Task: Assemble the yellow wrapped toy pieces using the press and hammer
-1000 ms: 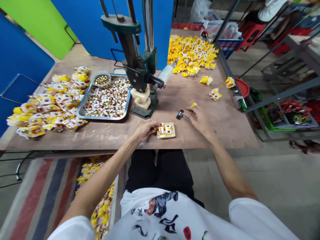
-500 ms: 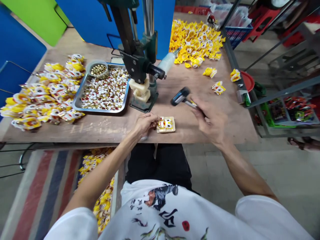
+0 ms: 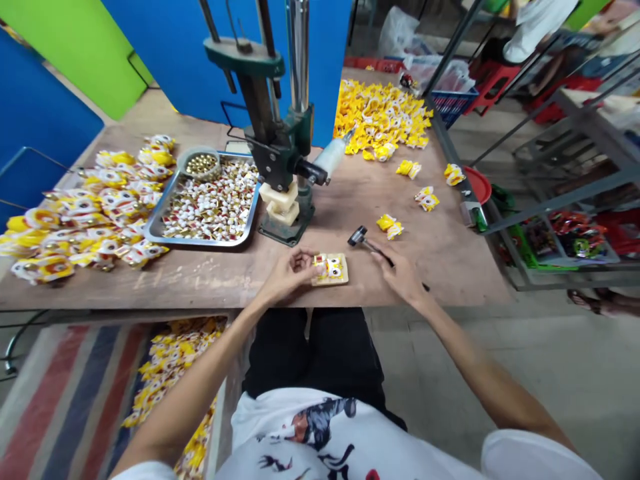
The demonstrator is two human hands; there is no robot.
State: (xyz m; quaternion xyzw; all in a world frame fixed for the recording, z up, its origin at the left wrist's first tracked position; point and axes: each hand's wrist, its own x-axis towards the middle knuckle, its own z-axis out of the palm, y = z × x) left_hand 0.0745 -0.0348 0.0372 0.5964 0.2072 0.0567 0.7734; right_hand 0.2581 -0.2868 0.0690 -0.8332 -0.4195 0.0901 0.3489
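A small yellow-and-white animal-head piece (image 3: 334, 268) with painted black eyes lies in a cream-coloured block (image 3: 340, 280) near the table's front edge. My left hand (image 3: 290, 275) is at the block's left side, fingers curled, with the thumb and a fingertip on the piece's left end. The hand hides part of that end. In my right hand (image 3: 403, 277) is a hammer (image 3: 358, 235), its dark head pointing left and low above the table, to the right of the block. Another yellow-and-white piece (image 3: 390, 227) lies just beyond the hammer.
A green hand press (image 3: 285, 227) stands behind the block. Left of it are a metal tray (image 3: 200, 241) of small white-and-gold parts, a bowl of gold beads (image 3: 200, 163) and a pile of finished-looking heads (image 3: 85, 207). More yellow pieces (image 3: 385, 113) are heaped at back right.
My right hand has come down with the hammer from a blurred, raised position, uncovering the piece behind it. My left fingers have loosened and spread slightly at the block. The view has tilted up.
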